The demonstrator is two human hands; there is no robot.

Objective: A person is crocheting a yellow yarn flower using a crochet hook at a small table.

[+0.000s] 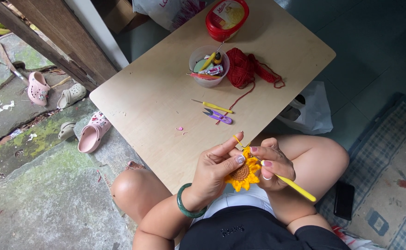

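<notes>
matt yarn sunflower (243, 175), glossy plastic hook (292, 184), smooth pale wood table (156, 92)

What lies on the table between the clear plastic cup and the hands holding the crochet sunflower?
In the head view, a yellow-handled crochet hook and purple thread snips lie between the clear plastic cup and the crochet sunflower. A red yarn strand trails there too.

A low table (156, 92) stands before the seated person's knees. At its far edge sits a lidded tub (226, 18); nearer, a cup (208, 66) holds small tools, with a ball of yarn (241, 68) touching its right side. Toward the middle lie a spare hook (213, 106) and, just nearer, snips (218, 115). Over the near edge, the left hand (217, 169) and right hand (272, 162) hold a crocheted flower (244, 175) between them. Sandals (91, 134) lie on the ground left of the table.
</notes>
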